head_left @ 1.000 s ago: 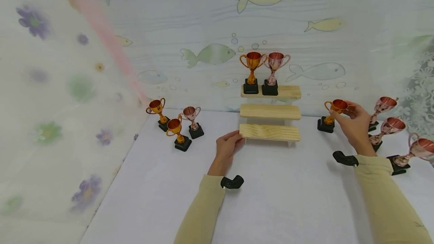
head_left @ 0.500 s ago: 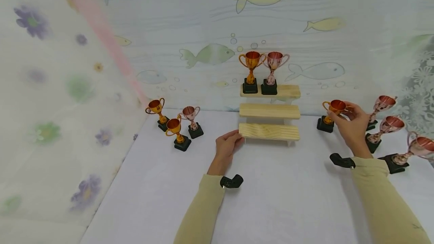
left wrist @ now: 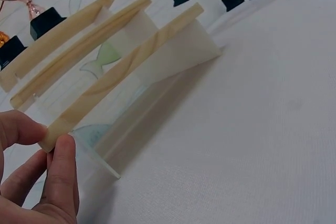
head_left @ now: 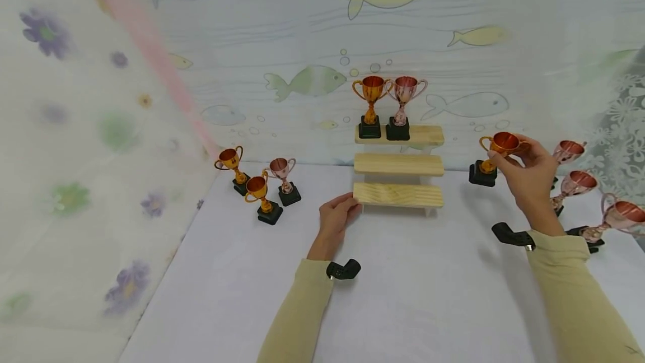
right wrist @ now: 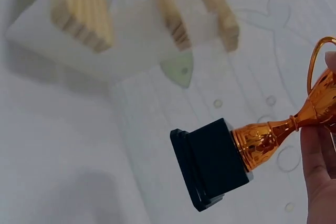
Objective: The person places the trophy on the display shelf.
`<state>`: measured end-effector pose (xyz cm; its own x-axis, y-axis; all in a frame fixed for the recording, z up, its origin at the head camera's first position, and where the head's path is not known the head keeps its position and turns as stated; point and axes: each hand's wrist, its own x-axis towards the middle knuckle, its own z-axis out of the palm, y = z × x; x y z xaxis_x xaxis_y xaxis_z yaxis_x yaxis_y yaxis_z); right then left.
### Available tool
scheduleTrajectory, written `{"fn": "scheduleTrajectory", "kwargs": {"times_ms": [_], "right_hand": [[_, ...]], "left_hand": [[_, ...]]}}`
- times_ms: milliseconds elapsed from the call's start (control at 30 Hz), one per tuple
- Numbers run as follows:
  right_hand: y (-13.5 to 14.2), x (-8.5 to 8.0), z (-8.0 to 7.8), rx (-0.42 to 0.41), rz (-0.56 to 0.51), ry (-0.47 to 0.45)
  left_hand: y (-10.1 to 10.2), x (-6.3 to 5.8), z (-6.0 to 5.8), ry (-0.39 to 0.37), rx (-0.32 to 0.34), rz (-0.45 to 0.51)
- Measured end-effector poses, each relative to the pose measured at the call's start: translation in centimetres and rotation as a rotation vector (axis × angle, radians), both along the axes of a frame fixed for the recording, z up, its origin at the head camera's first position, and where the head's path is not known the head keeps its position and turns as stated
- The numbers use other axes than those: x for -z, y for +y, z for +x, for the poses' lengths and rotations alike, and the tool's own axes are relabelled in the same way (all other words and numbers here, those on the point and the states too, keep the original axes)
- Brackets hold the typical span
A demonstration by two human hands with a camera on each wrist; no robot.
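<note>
My right hand [head_left: 529,175] grips an orange-gold trophy cup [head_left: 504,143] by its bowl, its black base held above the white table. In the right wrist view the trophy [right wrist: 262,142] shows clear of any surface. With thumb and fingers my left hand [head_left: 333,220] pinches the left end of the lowest wooden step of a three-tier display stand [head_left: 398,195]; the left wrist view shows this pinch on the board's corner [left wrist: 50,137]. On the top step stand a gold trophy [head_left: 372,91] and a pink trophy [head_left: 405,94], side by side on its left and middle.
Two gold trophies, one in front [head_left: 258,189], and a pink trophy [head_left: 282,170] stand on the table at left. Three pink trophies, the nearest [head_left: 622,216], stand at right, partly behind my right arm. A fish-patterned wall sheet [head_left: 302,27] hangs behind.
My right hand has lifted the gold trophy off the table. My left hand keeps its pinch on the lowest step.
</note>
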<state>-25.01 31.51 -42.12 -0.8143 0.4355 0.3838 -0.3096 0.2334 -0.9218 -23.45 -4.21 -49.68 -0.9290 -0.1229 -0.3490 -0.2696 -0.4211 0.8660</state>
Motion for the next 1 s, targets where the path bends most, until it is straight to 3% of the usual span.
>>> {"fn": "scheduleTrajectory", "kwargs": {"times_ms": [133, 233, 400, 600, 833, 1000], "right_hand": [[-1.0, -2.3, 0.2, -0.094, -0.170, 0.088], [-2.1, -3.8, 0.1, -0.150, -0.210, 0.133], [-3.7, -5.4, -0.9, -0.206, -0.193, 0.143], [-5.1, -5.9, -2.2, -0.279, -0.187, 0.197], [-5.8, -6.5, -2.9, -0.314, -0.169, 0.229], [-6.4, -7.0, -3.7, -0.312, -0.135, 0.194]], "left_hand": [[0.0, 0.1, 0.1, -0.003, 0.002, -0.004], [0.0, 0.3, 0.1, -0.005, 0.003, -0.006], [-0.1, 0.3, 0.0, -0.002, 0.011, -0.015], [0.0, 0.3, 0.0, -0.001, 0.015, -0.022], [0.1, 0.2, 0.0, 0.006, 0.011, -0.014], [0.0, 0.2, 0.0, 0.002, 0.007, -0.011]]}}
